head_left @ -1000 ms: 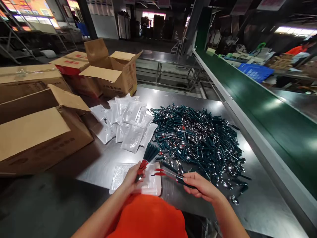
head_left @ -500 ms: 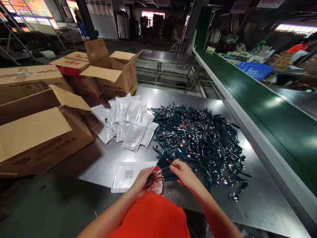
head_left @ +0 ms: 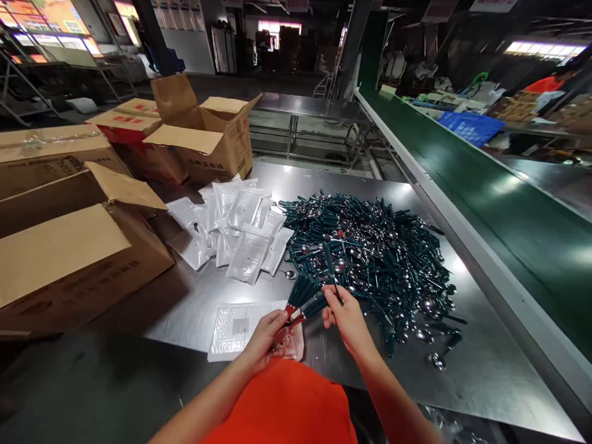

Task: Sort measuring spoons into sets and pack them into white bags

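Note:
My left hand (head_left: pixel 266 339) is closed around a fanned bundle of spoons (head_left: pixel 301 295), their dark green handles pointing away from me and red showing near the grip. In my right hand (head_left: pixel 346 317), thumb and fingers pinch a single spoon (head_left: pixel 329 262); its green handle points up and away, and its bowl end is hidden by the hand. Just beyond both hands spreads a big heap of green-handled metal spoons (head_left: pixel 370 246). A white padded envelope (head_left: pixel 226 333) lies flat under and left of my left hand, with a pinkish, partly hidden patch at its right end.
White padded pouches (head_left: pixel 247 253) are piled left of the heap on the metal table (head_left: pixel 185 314). Open cardboard boxes (head_left: pixel 60 253) stand at the left and back. A green conveyor belt (head_left: pixel 481 172) runs along the right, with a blue basket (head_left: pixel 472 127) beyond it.
My right hand has turned the spoon from lying across the bundle to pointing up, slightly right of it. The fan in my left hand has shifted a little. The view has moved slightly.

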The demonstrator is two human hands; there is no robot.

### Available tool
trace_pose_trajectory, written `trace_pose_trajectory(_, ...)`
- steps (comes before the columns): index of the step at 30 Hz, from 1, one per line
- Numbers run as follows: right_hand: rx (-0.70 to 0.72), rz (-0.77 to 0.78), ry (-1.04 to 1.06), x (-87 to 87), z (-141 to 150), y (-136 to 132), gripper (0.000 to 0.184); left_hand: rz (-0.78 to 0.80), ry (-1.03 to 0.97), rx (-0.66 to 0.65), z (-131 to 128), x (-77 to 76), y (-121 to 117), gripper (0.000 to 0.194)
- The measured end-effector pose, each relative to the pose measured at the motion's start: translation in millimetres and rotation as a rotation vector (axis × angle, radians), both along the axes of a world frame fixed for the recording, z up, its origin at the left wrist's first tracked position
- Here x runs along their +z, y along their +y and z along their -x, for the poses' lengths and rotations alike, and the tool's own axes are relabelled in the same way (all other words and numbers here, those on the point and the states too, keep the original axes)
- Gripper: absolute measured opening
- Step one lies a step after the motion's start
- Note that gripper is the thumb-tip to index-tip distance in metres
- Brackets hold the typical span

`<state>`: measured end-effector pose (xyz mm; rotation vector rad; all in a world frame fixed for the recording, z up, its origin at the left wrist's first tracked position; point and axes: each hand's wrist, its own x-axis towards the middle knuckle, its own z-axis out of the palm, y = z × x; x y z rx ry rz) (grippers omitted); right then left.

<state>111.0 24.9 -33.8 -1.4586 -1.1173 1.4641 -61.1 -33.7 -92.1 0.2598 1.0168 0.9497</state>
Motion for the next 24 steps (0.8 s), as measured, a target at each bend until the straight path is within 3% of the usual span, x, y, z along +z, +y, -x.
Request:
trace_pose_trajectory(5, -0.254, -0.189, 0.067, 6.8, 1.3, -6.4, 0.048, 0.070, -0.048, 0.063, -0.5, -2.0, 1.6, 0.045)
trace_pose_trajectory(9, -0.456, -0.232, 0.164, 8.8, 3.5, -13.9, 0.041, 0.106, -0.098, 0.142, 4.3, 2.2, 8.2, 0.040)
trace_pose_trajectory(16, -0.284, -0.076, 0.194, -14.8, 41.9, -39.2, 0.043, 0.109, -0.093, 0.234, -2.7, 10.3, 19.4, 0.046)
trace_pose_trajectory(20, -0.183, -0.114, 0.150, -23.7, 57.2, -43.4, 0.027, 0.054, -0.077, 0.281, -12.6, 8.5, 16.5, 0.041)
trace_pose_trajectory(24, -0.200, -0.175, 0.015, -33.4, 58.8, -43.3, 0.022, 0.106, -0.076, 0.252, -15.2, 8.5, 13.2, 0.036)
